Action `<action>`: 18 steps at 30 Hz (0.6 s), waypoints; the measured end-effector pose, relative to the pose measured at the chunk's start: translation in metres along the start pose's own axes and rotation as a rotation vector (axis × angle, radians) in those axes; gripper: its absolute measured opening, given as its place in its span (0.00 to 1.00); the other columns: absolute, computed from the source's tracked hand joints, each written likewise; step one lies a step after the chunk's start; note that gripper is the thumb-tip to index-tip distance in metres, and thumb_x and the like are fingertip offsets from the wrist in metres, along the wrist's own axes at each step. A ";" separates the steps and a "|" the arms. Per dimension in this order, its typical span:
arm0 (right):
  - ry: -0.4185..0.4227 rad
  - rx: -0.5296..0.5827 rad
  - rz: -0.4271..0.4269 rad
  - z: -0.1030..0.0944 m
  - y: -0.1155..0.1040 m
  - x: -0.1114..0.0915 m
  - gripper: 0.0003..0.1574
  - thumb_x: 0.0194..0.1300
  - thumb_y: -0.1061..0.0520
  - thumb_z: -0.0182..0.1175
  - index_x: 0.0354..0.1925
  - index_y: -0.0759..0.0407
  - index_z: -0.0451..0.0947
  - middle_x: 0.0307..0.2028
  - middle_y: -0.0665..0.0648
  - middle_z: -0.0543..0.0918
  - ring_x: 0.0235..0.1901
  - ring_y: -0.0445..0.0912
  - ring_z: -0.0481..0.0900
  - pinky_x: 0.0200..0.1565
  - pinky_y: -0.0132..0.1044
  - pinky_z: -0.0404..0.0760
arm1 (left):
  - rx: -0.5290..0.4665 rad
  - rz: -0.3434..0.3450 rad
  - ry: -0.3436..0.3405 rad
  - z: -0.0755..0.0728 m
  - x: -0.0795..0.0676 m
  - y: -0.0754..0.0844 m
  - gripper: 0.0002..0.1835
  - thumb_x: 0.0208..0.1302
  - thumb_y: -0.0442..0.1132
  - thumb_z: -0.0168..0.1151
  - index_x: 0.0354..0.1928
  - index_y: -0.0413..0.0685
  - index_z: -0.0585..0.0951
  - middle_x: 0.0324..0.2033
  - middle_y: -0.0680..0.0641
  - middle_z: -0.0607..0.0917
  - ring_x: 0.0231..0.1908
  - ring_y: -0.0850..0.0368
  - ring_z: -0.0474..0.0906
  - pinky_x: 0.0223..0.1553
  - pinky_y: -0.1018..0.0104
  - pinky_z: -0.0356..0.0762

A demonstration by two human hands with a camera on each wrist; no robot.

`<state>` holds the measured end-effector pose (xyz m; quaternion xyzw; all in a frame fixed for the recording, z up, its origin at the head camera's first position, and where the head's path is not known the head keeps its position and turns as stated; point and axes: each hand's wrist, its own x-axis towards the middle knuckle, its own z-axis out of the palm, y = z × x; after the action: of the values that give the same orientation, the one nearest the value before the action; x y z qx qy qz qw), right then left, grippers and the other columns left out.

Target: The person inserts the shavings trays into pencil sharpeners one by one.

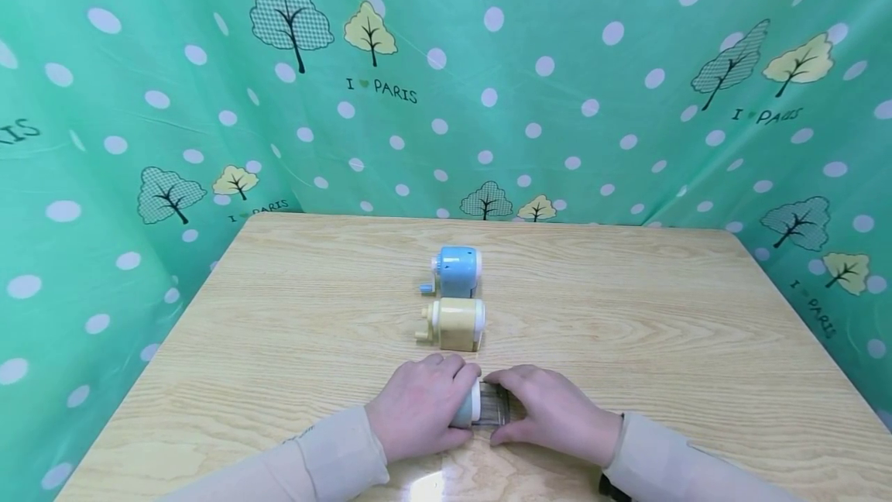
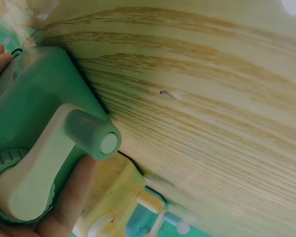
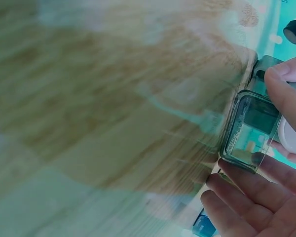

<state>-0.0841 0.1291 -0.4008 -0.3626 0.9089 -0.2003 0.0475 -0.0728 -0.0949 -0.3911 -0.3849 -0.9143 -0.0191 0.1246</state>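
Observation:
A crank pencil sharpener, green in the left wrist view (image 2: 44, 94), lies on the table under my left hand (image 1: 421, 405). That hand grips its body, fingers over the far side and thumb on the near side. The crank arm (image 2: 39, 163) points away from the right hand. From the sharpener's other end sticks out a clear shavings drawer (image 3: 254, 128). My right hand (image 1: 550, 409) holds the drawer between thumb and fingers. Much of the sharpener's body is hidden behind the left hand in the head view.
Just beyond the hands stands a yellow crank sharpener (image 1: 460, 324), and behind it a blue one (image 1: 460, 269), their cranks toward the left. All are on a wood-grain table (image 1: 627, 316). A green patterned curtain (image 1: 530, 115) hangs around the table's back and sides.

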 end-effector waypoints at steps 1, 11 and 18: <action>0.000 0.002 -0.001 0.000 0.000 0.000 0.42 0.47 0.39 0.76 0.55 0.60 0.79 0.45 0.53 0.87 0.44 0.42 0.83 0.47 0.38 0.83 | -0.001 0.001 0.000 0.000 0.000 0.000 0.31 0.44 0.62 0.74 0.45 0.53 0.75 0.35 0.56 0.80 0.29 0.63 0.76 0.22 0.74 0.72; 0.002 0.017 -0.005 0.001 0.000 0.001 0.42 0.48 0.38 0.75 0.55 0.59 0.79 0.46 0.53 0.87 0.45 0.42 0.83 0.47 0.38 0.83 | -0.011 -0.004 -0.015 0.001 0.000 0.000 0.31 0.45 0.62 0.74 0.45 0.53 0.75 0.35 0.56 0.81 0.29 0.63 0.76 0.23 0.74 0.73; 0.005 0.011 -0.014 0.002 -0.001 0.002 0.43 0.48 0.37 0.75 0.56 0.58 0.78 0.48 0.53 0.86 0.46 0.43 0.83 0.48 0.39 0.83 | -0.008 -0.017 -0.045 0.000 0.001 0.001 0.32 0.45 0.64 0.74 0.46 0.53 0.76 0.36 0.55 0.81 0.30 0.63 0.76 0.24 0.74 0.73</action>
<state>-0.0844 0.1261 -0.4015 -0.3680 0.9054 -0.2065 0.0458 -0.0730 -0.0935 -0.3906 -0.3779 -0.9201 -0.0154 0.1022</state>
